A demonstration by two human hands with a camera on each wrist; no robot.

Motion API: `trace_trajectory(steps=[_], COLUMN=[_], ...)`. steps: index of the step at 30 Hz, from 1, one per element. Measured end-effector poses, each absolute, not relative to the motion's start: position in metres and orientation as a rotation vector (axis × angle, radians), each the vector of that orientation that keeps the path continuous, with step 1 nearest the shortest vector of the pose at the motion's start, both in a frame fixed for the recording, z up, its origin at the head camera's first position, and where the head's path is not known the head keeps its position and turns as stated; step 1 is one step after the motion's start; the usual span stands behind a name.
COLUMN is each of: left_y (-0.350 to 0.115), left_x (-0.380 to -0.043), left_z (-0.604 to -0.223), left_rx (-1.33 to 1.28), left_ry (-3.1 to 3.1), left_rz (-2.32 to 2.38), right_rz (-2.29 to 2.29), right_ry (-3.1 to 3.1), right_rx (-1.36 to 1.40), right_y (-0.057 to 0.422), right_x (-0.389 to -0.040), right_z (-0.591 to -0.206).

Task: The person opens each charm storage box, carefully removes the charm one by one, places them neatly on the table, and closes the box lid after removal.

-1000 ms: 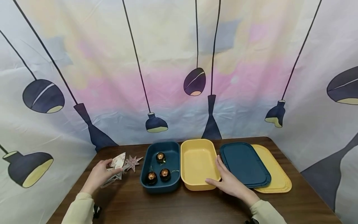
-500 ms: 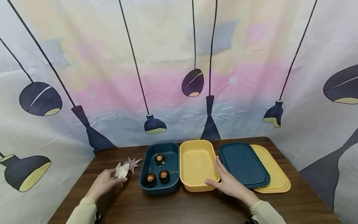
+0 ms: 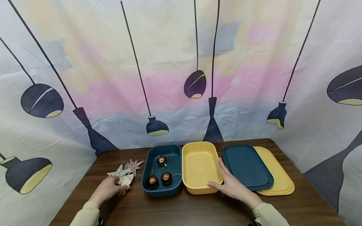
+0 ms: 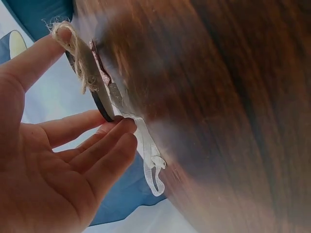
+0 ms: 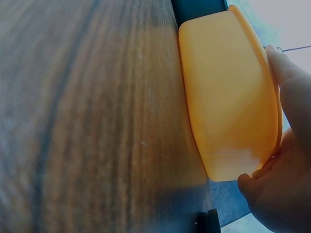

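Observation:
My left hand (image 3: 107, 188) pinches a flat white patterned ornament (image 3: 126, 180) between thumb and fingers at the table's left. A twine loop (image 4: 80, 60) lies by the thumb in the left wrist view. Just behind the ornament are a pale star (image 3: 115, 172) and a pinkish glittery star (image 3: 135, 165), partly overlapped. A white ribbon loop (image 4: 148, 160) hangs beside the fingertips. With thumb and fingers about its near right corner, my right hand (image 3: 230, 183) holds the yellow box (image 3: 198, 190). Nothing shows inside that box.
Left of the yellow box stands a dark blue box (image 3: 162, 193) with three shiny brown baubles (image 3: 166, 178). On the right, a blue lid (image 3: 246, 166) partly covers a yellow lid (image 3: 278, 175). The wooden table (image 3: 181, 210) ends at a printed cloth backdrop (image 3: 175, 62).
My left hand has moved slightly right and nearer the table's front edge, carrying the white ornament and tilting it flatter. More of the pale star shows. My right hand stays at the yellow box.

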State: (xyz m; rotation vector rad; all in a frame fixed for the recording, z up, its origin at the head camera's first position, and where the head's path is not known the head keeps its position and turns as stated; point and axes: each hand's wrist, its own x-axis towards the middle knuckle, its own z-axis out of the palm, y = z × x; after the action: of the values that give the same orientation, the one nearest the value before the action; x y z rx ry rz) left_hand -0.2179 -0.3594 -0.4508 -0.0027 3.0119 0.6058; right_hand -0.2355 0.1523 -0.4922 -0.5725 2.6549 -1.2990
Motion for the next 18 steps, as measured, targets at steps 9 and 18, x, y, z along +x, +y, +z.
trace_trajectory(steps=[9, 18], left_y=[-0.3601, -0.3545], left_x=[-0.215, -0.212], left_z=[-0.4552, -0.4564], left_rx=[-0.031, -0.035], left_ry=[3.006, 3.042], left_rz=[0.569, 0.548], right_rz=[-1.3, -1.298], right_ry=[2.653, 2.658], right_rx=[-0.581, -0.584], right_y=[0.1524, 0.1526], right_x=[-0.2353, -0.2358], right_z=[-0.494, -0.4939])
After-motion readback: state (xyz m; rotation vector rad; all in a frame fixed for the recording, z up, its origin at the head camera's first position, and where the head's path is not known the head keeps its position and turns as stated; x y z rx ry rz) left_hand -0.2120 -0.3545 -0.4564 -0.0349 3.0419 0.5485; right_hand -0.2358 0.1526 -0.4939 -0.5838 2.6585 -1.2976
